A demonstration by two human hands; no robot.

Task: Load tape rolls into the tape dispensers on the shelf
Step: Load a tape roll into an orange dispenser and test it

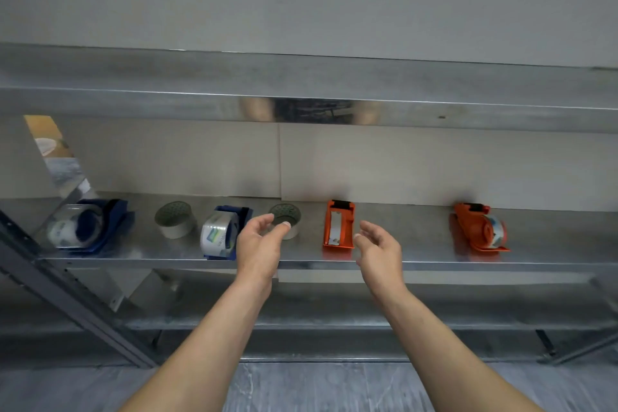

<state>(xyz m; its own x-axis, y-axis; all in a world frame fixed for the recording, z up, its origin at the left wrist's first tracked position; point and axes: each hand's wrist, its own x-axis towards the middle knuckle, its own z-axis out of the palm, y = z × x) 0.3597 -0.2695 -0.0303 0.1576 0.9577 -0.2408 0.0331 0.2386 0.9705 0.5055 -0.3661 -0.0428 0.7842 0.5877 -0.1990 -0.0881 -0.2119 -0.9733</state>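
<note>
Across the metal shelf, a row of six. From the left: loaded blue dispenser, loose tape roll, second loaded blue dispenser, second loose roll, empty orange dispenser, and, well off to the right, a loaded orange dispenser. Judging by that, only one dispenser left to fill, with the second loose roll nearest to it.

Left hand cupped in front of that second loose roll, thumb and fingers spread to either side and not closed on it; impossible to tell whether touching. Right hand slack and holding nothing, just beside the empty orange dispenser.

Close the left fingers on the roll's outer wall rather than across its core. Steady the orange body with the right before loading. Find the loose tape end first, then seat the core squarely, free end leading toward the cutter.
</note>
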